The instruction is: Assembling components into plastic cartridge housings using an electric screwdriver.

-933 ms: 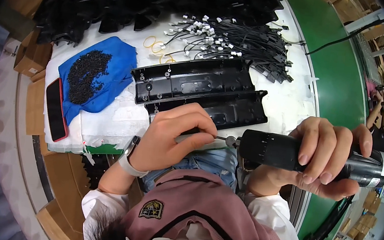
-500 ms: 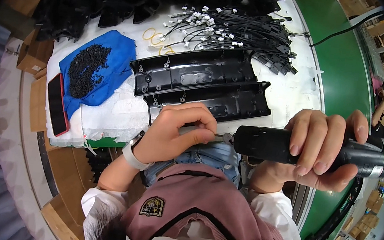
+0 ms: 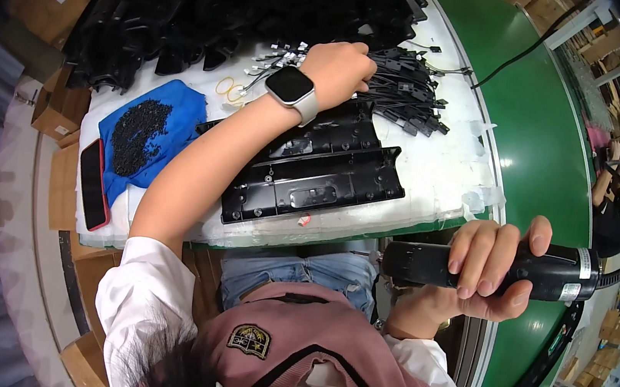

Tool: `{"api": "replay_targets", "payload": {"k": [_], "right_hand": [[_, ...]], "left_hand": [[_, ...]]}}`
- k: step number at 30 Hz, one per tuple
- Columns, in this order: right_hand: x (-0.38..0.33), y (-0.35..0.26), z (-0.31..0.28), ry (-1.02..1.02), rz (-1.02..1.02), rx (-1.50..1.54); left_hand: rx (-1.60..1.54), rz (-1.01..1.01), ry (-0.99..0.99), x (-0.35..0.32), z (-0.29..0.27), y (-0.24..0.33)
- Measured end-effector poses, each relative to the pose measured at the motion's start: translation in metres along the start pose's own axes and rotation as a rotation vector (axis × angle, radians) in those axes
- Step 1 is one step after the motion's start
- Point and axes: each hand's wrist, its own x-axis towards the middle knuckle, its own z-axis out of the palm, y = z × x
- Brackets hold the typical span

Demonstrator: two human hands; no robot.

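My right hand (image 3: 492, 264) is wrapped round the body of a black electric screwdriver (image 3: 417, 262). The tool lies level past the table's front edge, its tip pointing left and its cord leaving on the right. My left arm stretches across the table, and my left hand (image 3: 334, 73) is at the pile of black cables with white connectors (image 3: 408, 89). Its fingers are bent down among them, and what they pinch, if anything, is hidden. Beneath that forearm lie two long black plastic housings side by side, the near housing (image 3: 318, 187) and the partly covered far housing (image 3: 357, 127).
Small black screws (image 3: 139, 134) lie heaped on a blue cloth (image 3: 185, 105) at the left, beside a red-edged phone (image 3: 96, 186). Black plastic parts (image 3: 256, 1) are piled at the back. Rubber bands (image 3: 228, 89) lie near the cables. A green surface (image 3: 540, 144) runs along the right.
My left hand has left the screwdriver's tip and reached forward to the cable pile. My right hand still grips the screwdriver, slightly lower in view. The view has shifted a little.
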Motion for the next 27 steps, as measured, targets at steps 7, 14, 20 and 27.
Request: {"api": "replay_targets", "payload": {"k": [7, 14, 20, 27], "right_hand": [[-0.008, -0.008, -0.015, 0.109, -0.024, -0.038], [-0.006, 0.001, -0.019, 0.123, 0.018, -0.033], [0.000, 0.009, -0.016, 0.063, 0.070, -0.067], [0.016, 0.027, 0.000, -0.061, 0.149, -0.058]], "left_hand": [[-0.389, -0.135, 0.472, -0.002, -0.058, -0.012], [-0.884, -0.338, 0.917, -0.060, -0.110, -0.058], [-0.107, 0.061, 0.903, -0.089, -0.106, -0.024], [-0.548, -0.045, 0.673, -0.102, -0.089, -0.024]]}}
